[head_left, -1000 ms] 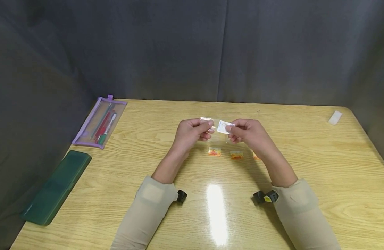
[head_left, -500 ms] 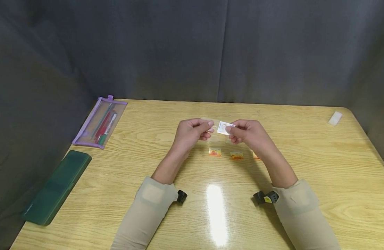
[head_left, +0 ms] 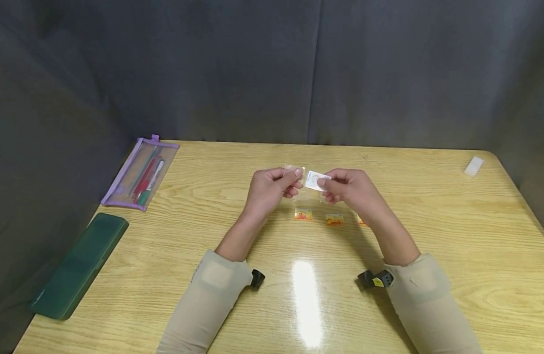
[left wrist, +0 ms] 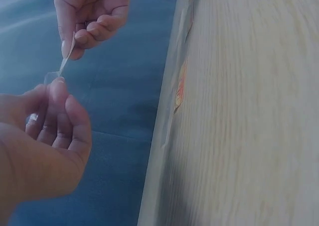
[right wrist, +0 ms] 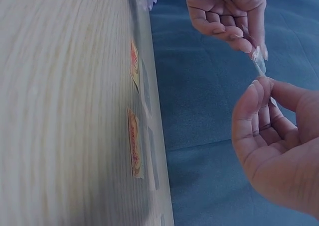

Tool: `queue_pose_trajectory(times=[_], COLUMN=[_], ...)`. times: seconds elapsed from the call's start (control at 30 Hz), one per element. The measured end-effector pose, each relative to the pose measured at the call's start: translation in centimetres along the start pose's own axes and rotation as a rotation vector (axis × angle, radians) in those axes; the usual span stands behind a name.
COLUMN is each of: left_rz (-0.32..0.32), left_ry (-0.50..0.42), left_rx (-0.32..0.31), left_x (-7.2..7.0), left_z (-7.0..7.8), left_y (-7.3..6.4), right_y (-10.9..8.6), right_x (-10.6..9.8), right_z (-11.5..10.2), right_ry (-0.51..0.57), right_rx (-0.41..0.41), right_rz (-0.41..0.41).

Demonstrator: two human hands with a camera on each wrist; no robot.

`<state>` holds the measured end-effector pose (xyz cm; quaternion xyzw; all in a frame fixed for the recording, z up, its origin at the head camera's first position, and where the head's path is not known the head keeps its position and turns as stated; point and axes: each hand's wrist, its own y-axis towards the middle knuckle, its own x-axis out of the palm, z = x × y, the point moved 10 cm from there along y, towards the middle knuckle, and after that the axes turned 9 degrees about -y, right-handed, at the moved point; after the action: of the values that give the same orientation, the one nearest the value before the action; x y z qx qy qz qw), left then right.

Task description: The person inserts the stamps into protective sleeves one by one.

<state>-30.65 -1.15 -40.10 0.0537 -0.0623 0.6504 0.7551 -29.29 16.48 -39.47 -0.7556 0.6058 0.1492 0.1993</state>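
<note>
Both hands are raised above the far middle of the table, fingertips close together. My left hand (head_left: 272, 189) pinches a small clear plastic sleeve (left wrist: 51, 77) between thumb and fingers. Opposite it, my right hand (head_left: 349, 189) pinches a small white printed stamp-like paper (head_left: 313, 180), its free edge at the sleeve's near edge. On the table below lie small orange-and-yellow stamp-like papers: one on the left (head_left: 303, 215), a middle paper (head_left: 334, 219), and a third paper (head_left: 361, 221) partly hidden by my right wrist. Flat clear plastic pieces (right wrist: 153, 156) lie just behind them.
A purple-edged mesh pouch (head_left: 114, 202) with pens and markers lies at the far left of the wooden table (head_left: 210, 162). Nearer along the left edge is a dark green case (head_left: 81, 265). A small white block (head_left: 473, 166) sits at the far right corner. Dark curtains (head_left: 236, 73) enclose the table.
The sleeve in my left hand has tilted, so its bright glare has faded and its outline shows. The white paper has shifted slightly left toward it. The papers on the table lie still.
</note>
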Motion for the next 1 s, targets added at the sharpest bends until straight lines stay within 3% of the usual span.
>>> queue_pose_trajectory(times=[0.63,1.0], left_rz=[-0.042,-0.020], left_ry=[-0.007,0.022], left_rx=[-0.056,0.008], left_x=[0.65,0.40], left_z=[-0.19,0.39], left_y=[-0.12,-0.18], right_y=[0.18,0.02], right_x=[-0.11,-0.37], right_z=[0.11,-0.15], right_ry=[0.005,0.003], right_rx=[0.005,-0.001], right_rz=[0.011,0.022])
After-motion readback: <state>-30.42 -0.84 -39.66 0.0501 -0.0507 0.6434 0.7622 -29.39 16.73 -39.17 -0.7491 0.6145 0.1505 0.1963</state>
